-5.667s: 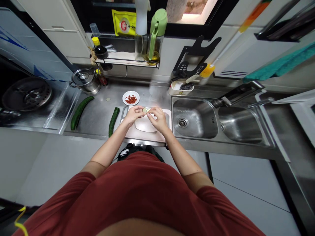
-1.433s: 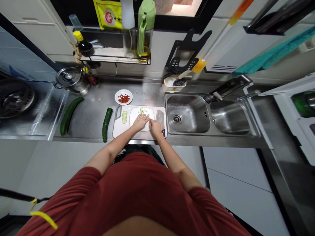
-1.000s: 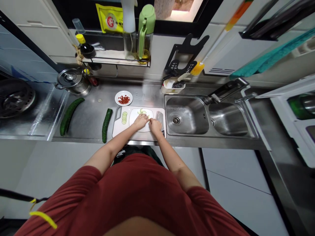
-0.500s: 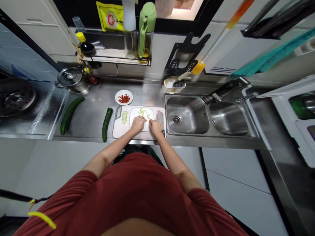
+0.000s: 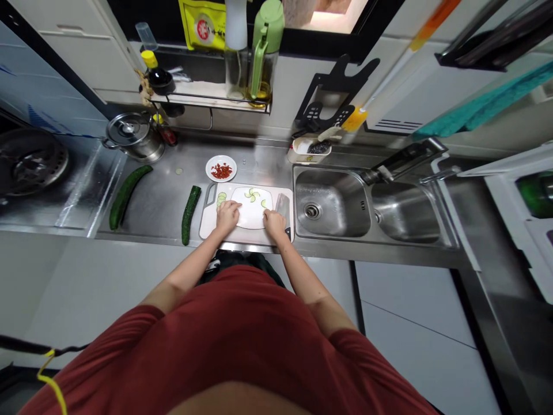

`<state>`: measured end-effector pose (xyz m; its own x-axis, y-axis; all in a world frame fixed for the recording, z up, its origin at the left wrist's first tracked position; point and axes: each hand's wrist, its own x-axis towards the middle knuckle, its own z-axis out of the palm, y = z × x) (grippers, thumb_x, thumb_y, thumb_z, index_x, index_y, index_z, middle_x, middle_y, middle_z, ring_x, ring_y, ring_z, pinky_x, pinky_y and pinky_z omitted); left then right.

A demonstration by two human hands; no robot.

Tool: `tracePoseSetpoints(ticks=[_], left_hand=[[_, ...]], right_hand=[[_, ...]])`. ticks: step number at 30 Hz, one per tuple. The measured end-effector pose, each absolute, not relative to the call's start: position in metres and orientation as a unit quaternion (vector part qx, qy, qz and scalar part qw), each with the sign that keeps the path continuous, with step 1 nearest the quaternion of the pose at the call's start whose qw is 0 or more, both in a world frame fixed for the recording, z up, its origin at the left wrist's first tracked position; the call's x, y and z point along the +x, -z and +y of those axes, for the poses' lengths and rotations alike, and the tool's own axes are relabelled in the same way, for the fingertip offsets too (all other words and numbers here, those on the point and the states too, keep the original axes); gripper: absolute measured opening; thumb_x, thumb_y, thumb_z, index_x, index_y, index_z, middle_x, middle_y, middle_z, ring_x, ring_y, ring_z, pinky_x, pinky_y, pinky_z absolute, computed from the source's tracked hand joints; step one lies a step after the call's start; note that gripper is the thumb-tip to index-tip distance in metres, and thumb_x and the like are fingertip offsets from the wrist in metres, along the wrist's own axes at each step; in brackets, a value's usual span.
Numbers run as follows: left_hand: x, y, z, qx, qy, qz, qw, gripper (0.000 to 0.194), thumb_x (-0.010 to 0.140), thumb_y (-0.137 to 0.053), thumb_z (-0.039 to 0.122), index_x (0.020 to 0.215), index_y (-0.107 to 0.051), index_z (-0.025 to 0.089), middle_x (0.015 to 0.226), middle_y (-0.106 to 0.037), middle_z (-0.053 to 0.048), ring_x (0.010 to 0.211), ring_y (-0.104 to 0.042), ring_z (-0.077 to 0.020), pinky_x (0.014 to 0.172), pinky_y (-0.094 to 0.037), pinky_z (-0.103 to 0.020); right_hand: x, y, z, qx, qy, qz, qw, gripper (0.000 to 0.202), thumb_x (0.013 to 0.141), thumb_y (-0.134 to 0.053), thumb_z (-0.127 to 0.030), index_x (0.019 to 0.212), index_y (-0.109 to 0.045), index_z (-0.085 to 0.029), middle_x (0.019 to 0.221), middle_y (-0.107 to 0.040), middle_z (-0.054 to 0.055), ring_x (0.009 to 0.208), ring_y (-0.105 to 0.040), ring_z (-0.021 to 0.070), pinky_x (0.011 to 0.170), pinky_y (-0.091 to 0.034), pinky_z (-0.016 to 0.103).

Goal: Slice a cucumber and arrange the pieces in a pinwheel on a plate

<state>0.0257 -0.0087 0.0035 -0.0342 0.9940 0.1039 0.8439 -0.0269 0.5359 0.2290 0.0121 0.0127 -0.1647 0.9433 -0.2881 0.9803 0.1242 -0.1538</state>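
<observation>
On the white cutting board [image 5: 208, 227] lies a white plate [image 5: 250, 222] with thin pale-green cucumber slices [image 5: 252, 195] fanned out near its far side. Another cucumber slice [image 5: 264, 203] sits by the plate's right edge. My left hand [image 5: 227, 218] is over the plate's left edge, fingers apart, beside a row of cucumber slices [image 5: 222, 197] that it partly covers. At the right edge is my right hand [image 5: 275, 223], fingers pinched together; what they hold is hidden. A knife [image 5: 283, 206] lies on the board just beyond that hand.
A cut cucumber [image 5: 190, 215] and a long whole one [image 5: 127, 196] lie to the left. Behind the board stands a small plate of chopped red pieces [image 5: 221, 178]. A double sink [image 5: 332, 202] is at the right, a steel pot [image 5: 135, 137] at the back left.
My left hand has moved left, from over the plate to its left edge and the slice row. My right hand stays near the plate's right edge. The view has shifted slightly.
</observation>
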Motion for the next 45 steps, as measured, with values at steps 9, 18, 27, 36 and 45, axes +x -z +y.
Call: tracePoseSetpoints(ticks=[9,18,27,36,45], left_hand=[[-0.017,-0.007,-0.005,0.497,-0.284,0.812,0.117,0.032,0.084,-0.049,0.02,0.114,-0.062,0.02,0.103,-0.064,-0.009,0.103,-0.055,-0.0253,0.092,-0.039,-0.036],[-0.023,-0.004,-0.032,0.461,-0.186,0.86,0.115,0.025,0.084,-0.052,0.038,0.101,-0.064,0.023,0.099,-0.064,-0.01,0.101,-0.054,-0.0289,0.089,-0.035,-0.042],[-0.014,-0.002,-0.031,0.464,-0.13,0.869,0.11,0.032,0.08,-0.056,0.049,0.099,-0.062,0.023,0.107,-0.062,-0.01,0.107,-0.051,-0.0306,0.092,-0.032,-0.044],[-0.009,0.001,-0.029,0.461,-0.162,0.864,0.121,0.024,0.08,-0.057,0.04,0.095,-0.062,0.022,0.108,-0.062,-0.011,0.107,-0.051,-0.0317,0.092,-0.032,-0.044],[-0.005,0.007,-0.024,0.445,-0.201,0.863,0.133,0.016,0.081,-0.055,0.031,0.092,-0.063,0.022,0.106,-0.064,-0.01,0.107,-0.053,-0.03,0.091,-0.034,-0.043]], right_hand=[[0.234,-0.006,0.003,0.61,0.152,0.761,-0.161,0.037,0.095,-0.04,-0.024,0.125,-0.06,-0.018,0.104,-0.066,0.01,0.087,-0.061,0.0198,0.077,-0.043,0.028],[0.232,-0.004,-0.021,0.561,0.178,0.732,-0.343,0.035,0.094,-0.038,-0.026,0.115,-0.064,-0.015,0.087,-0.065,0.007,0.077,-0.06,0.0177,0.074,-0.046,0.028],[0.234,0.002,-0.021,0.568,0.195,0.714,-0.36,0.035,0.093,-0.037,-0.027,0.111,-0.065,-0.015,0.087,-0.065,0.007,0.075,-0.059,0.017,0.074,-0.047,0.029],[0.232,-0.001,-0.022,0.589,0.212,0.713,-0.317,0.036,0.094,-0.036,-0.027,0.112,-0.064,-0.015,0.089,-0.065,0.008,0.078,-0.059,0.0176,0.078,-0.046,0.029],[0.231,-0.003,-0.02,0.587,0.214,0.715,-0.312,0.037,0.093,-0.035,-0.028,0.111,-0.065,-0.015,0.089,-0.065,0.008,0.08,-0.06,0.018,0.078,-0.047,0.029]])
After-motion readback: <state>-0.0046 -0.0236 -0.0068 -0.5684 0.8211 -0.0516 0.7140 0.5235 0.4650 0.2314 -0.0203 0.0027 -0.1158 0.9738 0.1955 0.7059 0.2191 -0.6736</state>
